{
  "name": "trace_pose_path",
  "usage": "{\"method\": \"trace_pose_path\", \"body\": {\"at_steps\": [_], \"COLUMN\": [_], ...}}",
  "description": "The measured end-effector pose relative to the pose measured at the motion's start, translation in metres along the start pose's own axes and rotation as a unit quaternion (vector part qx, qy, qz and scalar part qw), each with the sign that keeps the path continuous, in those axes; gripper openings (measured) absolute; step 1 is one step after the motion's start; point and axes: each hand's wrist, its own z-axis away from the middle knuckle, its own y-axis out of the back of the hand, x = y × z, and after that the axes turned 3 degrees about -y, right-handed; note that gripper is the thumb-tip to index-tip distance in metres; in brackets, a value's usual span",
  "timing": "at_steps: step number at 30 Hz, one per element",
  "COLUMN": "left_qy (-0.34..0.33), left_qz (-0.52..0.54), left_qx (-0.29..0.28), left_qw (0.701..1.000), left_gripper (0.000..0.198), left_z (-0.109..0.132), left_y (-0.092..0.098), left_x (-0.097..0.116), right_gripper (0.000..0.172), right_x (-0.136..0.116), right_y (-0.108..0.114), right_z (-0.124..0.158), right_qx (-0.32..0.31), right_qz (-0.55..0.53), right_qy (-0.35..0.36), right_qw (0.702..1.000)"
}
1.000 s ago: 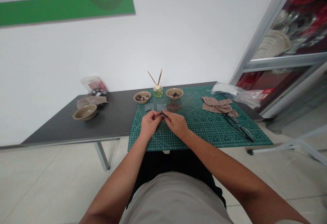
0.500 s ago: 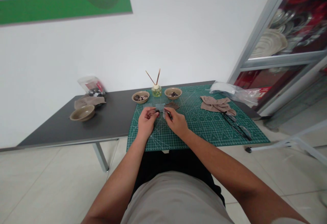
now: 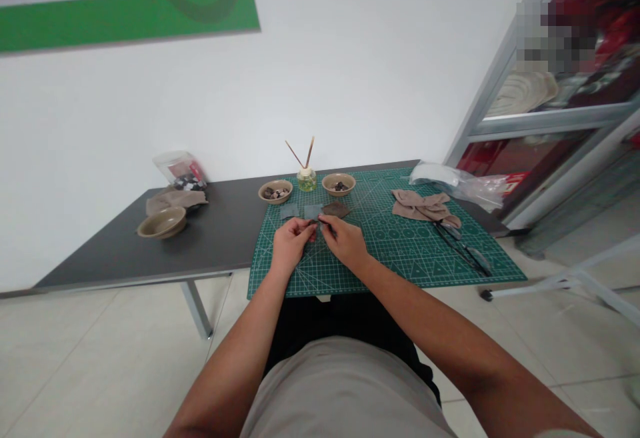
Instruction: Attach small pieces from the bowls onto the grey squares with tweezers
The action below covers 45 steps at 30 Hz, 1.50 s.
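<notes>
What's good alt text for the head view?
A person's hands nearly meet over a green cutting mat, at a small, indistinct dark piece. Just beyond lie two gray squares and a brown square; behind them, two tan bowls of small pieces flank a clear jar with sticks.

left hand (image 3: 290, 243) and right hand (image 3: 347, 243) almost tip to tip

both arms are bare, reaching forward and slanting inward, the left forearm (image 3: 237, 348) at a steeper angle than the right forearm (image 3: 430, 315). the left wrist (image 3: 281, 271) and the right wrist (image 3: 367, 263) look nearly straight. the left thumb (image 3: 305, 232) and forefinger come together in a pinch, the other fingers curled. the right hand shows its back, fingers bent and pointing toward the left fingertips. whether the two hands touch is too small to tell.
</notes>
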Motion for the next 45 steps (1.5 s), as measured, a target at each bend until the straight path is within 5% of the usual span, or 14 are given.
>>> {"method": "trace_pose_path", "body": {"at_steps": [12, 19, 31, 37, 45], "left_qy": [-0.056, -0.038, -0.059, -0.025, -0.047], "left_qz": [-0.140, -0.090, -0.070, 0.034, -0.021], "left_qx": [-0.006, -0.004, -0.004, 0.004, -0.007], "left_qw": [0.989, 0.995, 0.996, 0.999, 0.999], "left_gripper": [0.008, 0.012, 0.013, 0.016, 0.014], "left_z": [0.0037, 0.0056, 0.0071, 0.0076, 0.0070], "left_y": [0.0024, 0.0012, 0.0027, 0.0004, 0.0009], "left_x": [0.0020, -0.0009, -0.0022, -0.0063, -0.0053], "right_gripper": [0.036, 0.040, 0.038, 0.040, 0.040], "right_x": [0.0000, -0.0008, -0.0009, 0.0014, -0.0024], "right_y": [-0.0007, 0.0012, 0.0018, -0.0006, 0.0030], "right_z": [0.0019, 0.0017, 0.0026, 0.0025, 0.0030], "right_qx": [-0.070, -0.088, -0.098, -0.068, -0.086], "right_qz": [0.051, 0.053, 0.036, 0.030, 0.039], "right_qy": [0.136, 0.078, 0.081, 0.050, 0.093], "right_qw": [0.987, 0.992, 0.991, 0.996, 0.991]}}
